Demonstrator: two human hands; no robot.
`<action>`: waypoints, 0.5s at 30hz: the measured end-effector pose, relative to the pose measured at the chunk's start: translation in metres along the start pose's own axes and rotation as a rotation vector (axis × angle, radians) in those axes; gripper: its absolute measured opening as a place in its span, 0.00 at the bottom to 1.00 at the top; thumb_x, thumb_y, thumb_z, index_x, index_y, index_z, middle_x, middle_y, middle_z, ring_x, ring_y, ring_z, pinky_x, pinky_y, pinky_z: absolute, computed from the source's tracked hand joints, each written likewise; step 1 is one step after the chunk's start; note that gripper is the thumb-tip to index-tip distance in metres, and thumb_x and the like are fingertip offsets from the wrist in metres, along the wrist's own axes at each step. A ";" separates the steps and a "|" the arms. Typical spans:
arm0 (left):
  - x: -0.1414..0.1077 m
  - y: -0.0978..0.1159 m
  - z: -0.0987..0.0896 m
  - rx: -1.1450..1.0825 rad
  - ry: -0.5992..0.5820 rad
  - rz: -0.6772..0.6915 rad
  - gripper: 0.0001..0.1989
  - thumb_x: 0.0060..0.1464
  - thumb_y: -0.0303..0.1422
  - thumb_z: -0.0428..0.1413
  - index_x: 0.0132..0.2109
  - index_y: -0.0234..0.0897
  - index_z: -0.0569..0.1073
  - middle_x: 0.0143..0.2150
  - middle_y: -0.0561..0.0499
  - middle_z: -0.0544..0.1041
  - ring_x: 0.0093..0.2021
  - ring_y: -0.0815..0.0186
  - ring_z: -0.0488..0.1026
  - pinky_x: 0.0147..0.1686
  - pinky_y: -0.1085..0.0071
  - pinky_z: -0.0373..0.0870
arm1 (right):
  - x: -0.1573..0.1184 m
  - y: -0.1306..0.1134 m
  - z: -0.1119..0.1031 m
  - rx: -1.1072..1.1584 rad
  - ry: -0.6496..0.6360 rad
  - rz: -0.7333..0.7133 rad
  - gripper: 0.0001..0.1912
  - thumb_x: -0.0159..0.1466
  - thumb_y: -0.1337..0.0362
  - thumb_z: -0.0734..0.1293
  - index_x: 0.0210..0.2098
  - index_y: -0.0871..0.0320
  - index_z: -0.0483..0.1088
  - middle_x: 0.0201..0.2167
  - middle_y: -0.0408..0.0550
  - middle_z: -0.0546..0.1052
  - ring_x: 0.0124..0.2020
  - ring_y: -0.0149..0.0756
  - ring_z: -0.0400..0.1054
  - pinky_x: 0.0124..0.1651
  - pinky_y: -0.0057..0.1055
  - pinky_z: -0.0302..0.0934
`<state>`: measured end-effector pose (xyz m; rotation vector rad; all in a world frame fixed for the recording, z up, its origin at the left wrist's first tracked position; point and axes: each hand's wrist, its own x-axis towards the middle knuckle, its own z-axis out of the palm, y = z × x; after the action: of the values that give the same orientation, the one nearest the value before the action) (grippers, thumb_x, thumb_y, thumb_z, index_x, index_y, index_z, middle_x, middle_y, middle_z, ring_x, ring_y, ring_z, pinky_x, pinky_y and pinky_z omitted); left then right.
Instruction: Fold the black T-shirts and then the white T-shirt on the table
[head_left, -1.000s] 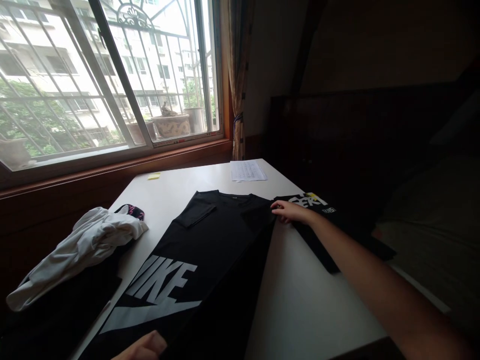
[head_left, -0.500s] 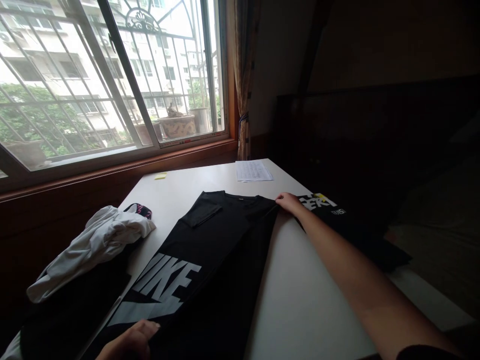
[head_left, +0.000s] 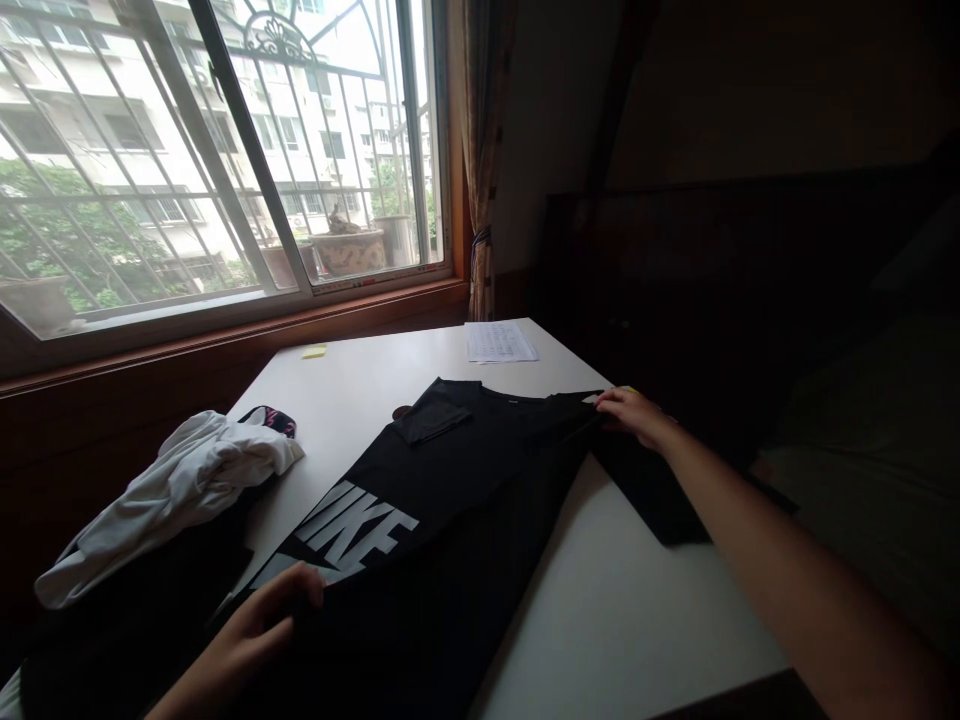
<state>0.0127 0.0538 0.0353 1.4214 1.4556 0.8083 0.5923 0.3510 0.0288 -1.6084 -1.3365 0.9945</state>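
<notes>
A black T-shirt (head_left: 457, 480) with large grey NIKE lettering lies stretched slantwise over the white table, its neckline at the far end. Its left part is folded inward, with a short sleeve lying on top. My right hand (head_left: 634, 412) pinches the shirt at the far right, near the shoulder. Close to the lettering, my left hand (head_left: 277, 605) is closed on the shirt's near part, fingers bent around the fabric. Beside the folded sleeve, a small dark round thing (head_left: 401, 412) shows on the table.
White and black clothes (head_left: 180, 490) are heaped at the table's left edge. Another dark folded garment (head_left: 652, 500) lies under my right forearm. Printed papers (head_left: 501, 342) and a yellow note (head_left: 314, 351) rest on the far part of the table (head_left: 375, 365), below a barred window.
My right hand has drawn the shirt's far end to the right, over the dark garment there. My left hand has moved forward and holds the shirt higher up. The small round thing has come into sight.
</notes>
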 end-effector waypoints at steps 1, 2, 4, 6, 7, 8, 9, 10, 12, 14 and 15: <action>0.007 0.003 -0.002 0.008 -0.007 0.018 0.29 0.49 0.61 0.60 0.39 0.39 0.79 0.43 0.46 0.79 0.47 0.51 0.75 0.48 0.60 0.76 | -0.006 0.004 -0.007 0.027 0.010 -0.004 0.05 0.59 0.66 0.67 0.36 0.57 0.71 0.39 0.53 0.76 0.41 0.41 0.74 0.37 0.33 0.74; 0.015 0.005 -0.005 0.013 -0.005 0.041 0.29 0.49 0.61 0.60 0.39 0.39 0.79 0.43 0.47 0.79 0.46 0.52 0.75 0.47 0.61 0.76 | -0.012 0.007 -0.015 0.049 0.022 -0.008 0.05 0.59 0.66 0.68 0.35 0.57 0.71 0.40 0.54 0.76 0.41 0.42 0.74 0.38 0.33 0.74; 0.027 0.006 -0.010 0.015 0.024 0.083 0.29 0.48 0.61 0.61 0.40 0.39 0.80 0.43 0.47 0.80 0.46 0.52 0.75 0.47 0.61 0.76 | -0.025 0.017 -0.030 0.078 0.048 -0.014 0.05 0.58 0.65 0.69 0.35 0.57 0.72 0.41 0.55 0.76 0.43 0.44 0.73 0.38 0.35 0.74; 0.036 0.006 -0.015 0.008 0.072 0.102 0.28 0.47 0.60 0.62 0.40 0.40 0.80 0.44 0.46 0.81 0.48 0.50 0.76 0.49 0.60 0.75 | -0.040 0.028 -0.047 0.087 0.064 -0.019 0.06 0.57 0.63 0.70 0.35 0.56 0.74 0.42 0.55 0.77 0.44 0.45 0.73 0.39 0.35 0.73; 0.038 0.006 -0.016 0.004 0.102 0.107 0.27 0.46 0.59 0.63 0.41 0.41 0.81 0.45 0.46 0.81 0.49 0.49 0.76 0.51 0.59 0.75 | -0.048 0.035 -0.055 0.087 0.069 -0.022 0.08 0.57 0.61 0.71 0.36 0.55 0.75 0.43 0.54 0.77 0.45 0.46 0.74 0.40 0.35 0.73; 0.038 0.008 -0.017 0.002 0.127 0.113 0.27 0.45 0.59 0.64 0.41 0.41 0.81 0.45 0.46 0.82 0.50 0.48 0.76 0.52 0.59 0.75 | -0.056 0.042 -0.064 0.079 0.070 -0.025 0.09 0.56 0.59 0.71 0.37 0.54 0.76 0.43 0.52 0.78 0.46 0.47 0.74 0.41 0.35 0.73; 0.035 0.010 -0.016 0.001 0.147 0.122 0.27 0.43 0.58 0.65 0.41 0.42 0.82 0.45 0.46 0.82 0.50 0.47 0.77 0.53 0.58 0.75 | -0.064 0.050 -0.072 0.065 0.070 -0.025 0.11 0.56 0.57 0.72 0.38 0.53 0.78 0.44 0.52 0.78 0.47 0.48 0.74 0.42 0.35 0.73; 0.031 0.013 -0.015 -0.002 0.164 0.130 0.27 0.41 0.58 0.66 0.41 0.43 0.82 0.45 0.46 0.83 0.50 0.46 0.77 0.53 0.58 0.75 | -0.073 0.057 -0.081 0.044 0.065 -0.023 0.12 0.55 0.56 0.72 0.38 0.52 0.79 0.45 0.51 0.79 0.48 0.49 0.74 0.43 0.35 0.73; 0.015 0.020 -0.011 -0.007 0.198 0.135 0.26 0.40 0.56 0.67 0.41 0.44 0.83 0.45 0.47 0.84 0.50 0.44 0.78 0.52 0.57 0.77 | -0.089 0.070 -0.095 -0.001 0.044 -0.016 0.14 0.55 0.54 0.72 0.39 0.51 0.80 0.47 0.50 0.80 0.50 0.52 0.74 0.47 0.37 0.72; -0.007 0.026 -0.006 -0.010 0.224 0.136 0.23 0.41 0.54 0.67 0.40 0.47 0.83 0.45 0.49 0.84 0.49 0.43 0.79 0.49 0.55 0.79 | -0.105 0.080 -0.105 -0.039 0.010 -0.017 0.15 0.55 0.52 0.72 0.40 0.49 0.81 0.47 0.50 0.81 0.51 0.55 0.74 0.49 0.39 0.71; -0.019 0.028 -0.004 -0.011 0.224 0.143 0.21 0.41 0.54 0.67 0.40 0.49 0.83 0.44 0.50 0.84 0.48 0.42 0.79 0.48 0.53 0.80 | -0.112 0.082 -0.109 -0.059 -0.010 -0.027 0.15 0.55 0.52 0.71 0.40 0.48 0.81 0.47 0.51 0.81 0.52 0.56 0.74 0.50 0.40 0.71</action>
<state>0.0186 0.0391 0.0655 1.4767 1.5251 1.0923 0.7076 0.2205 0.0012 -1.6273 -1.4027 0.9564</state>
